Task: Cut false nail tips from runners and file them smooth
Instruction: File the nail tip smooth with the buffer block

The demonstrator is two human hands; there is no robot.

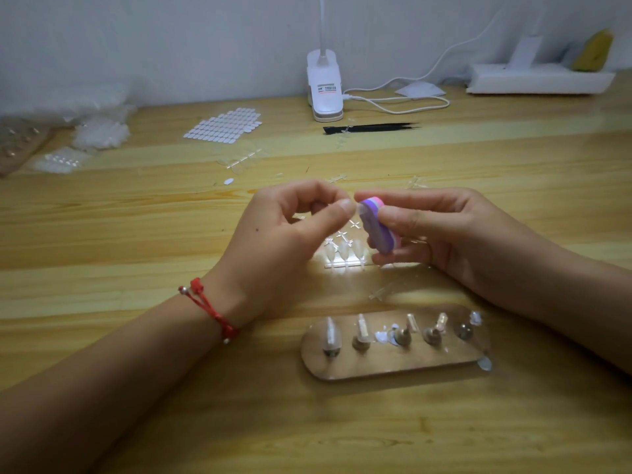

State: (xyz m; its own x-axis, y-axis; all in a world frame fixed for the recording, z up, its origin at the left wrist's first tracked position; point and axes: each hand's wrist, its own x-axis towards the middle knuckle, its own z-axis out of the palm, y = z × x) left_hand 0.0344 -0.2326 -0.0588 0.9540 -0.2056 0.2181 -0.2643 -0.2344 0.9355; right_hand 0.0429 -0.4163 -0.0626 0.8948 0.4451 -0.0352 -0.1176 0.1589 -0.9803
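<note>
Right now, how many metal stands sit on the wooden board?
5, in a row across the wooden board: leftmost stand, second, middle, fourth, rightmost. None looks hidden.

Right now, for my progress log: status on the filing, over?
Left hand pinches a clear nail tip. Right hand holds the purple-pink file block against it. Nothing blocks either hand.

The nail buffer block [378, 224] is banded in lilac and pink, while the false nail tip [357, 207] and the runners of nail tips [345, 253] are clear — glinting white where light catches. The table [136, 213] is honey-yellow wood streaked with darker grain, and the bracelet [209, 311] is red cord with silver beads. The clip lamp [325, 87] and the gridded sheet of adhesive tabs [224, 126] are white, the tweezers [371, 128] black, the display board [393, 369] brown with brass-toned studs.
</note>
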